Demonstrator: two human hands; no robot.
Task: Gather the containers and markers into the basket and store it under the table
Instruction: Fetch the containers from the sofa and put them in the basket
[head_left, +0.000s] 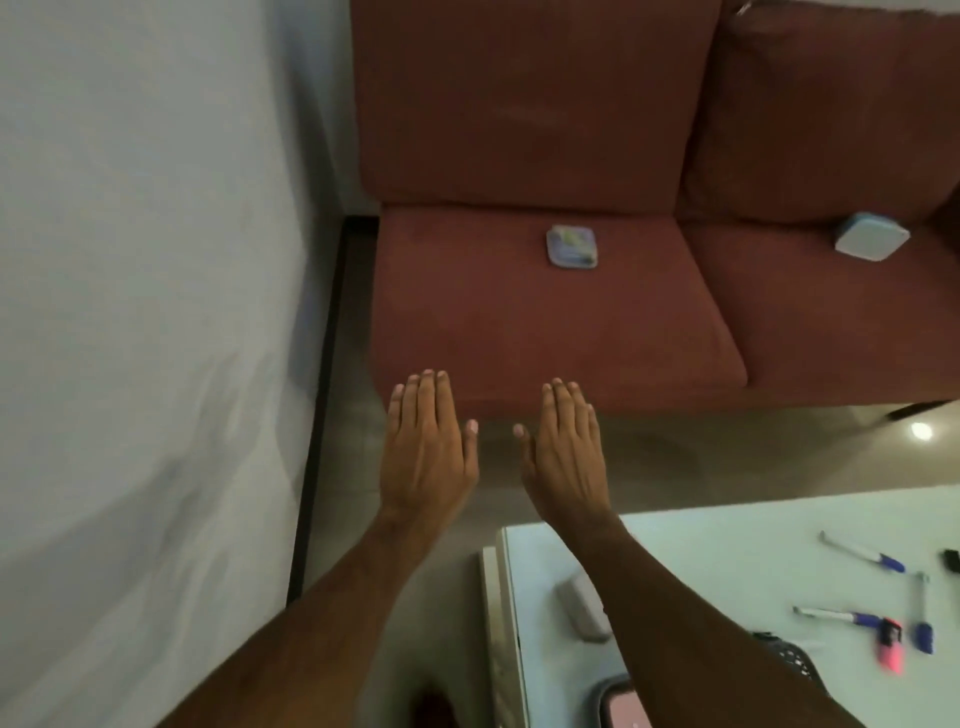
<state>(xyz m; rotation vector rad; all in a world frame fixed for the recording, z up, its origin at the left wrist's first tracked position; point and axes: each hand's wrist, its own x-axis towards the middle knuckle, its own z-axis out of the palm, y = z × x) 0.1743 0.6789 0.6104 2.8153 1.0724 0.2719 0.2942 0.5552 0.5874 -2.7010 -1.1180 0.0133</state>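
Observation:
My left hand (427, 447) and my right hand (565, 449) are stretched out flat side by side, palms down, fingers straight, holding nothing, just short of the sofa's front edge. A small flat blue container (572, 246) lies on the left sofa seat beyond them. A pale blue and white square container (871, 236) lies tilted on the right seat. On the pale table (727, 525) at lower right lie several blue-capped markers (862, 552), one pink marker (891, 644) and a white oblong container (583, 608). A dark perforated basket (792, 657) shows partly behind my right forearm.
The red sofa (519, 322) fills the top of the view. A white wall (145, 312) with a dark skirting strip runs down the left. Bare floor (493, 431) lies between sofa and table. A pink-lidded box (626, 704) sits at the table's near edge.

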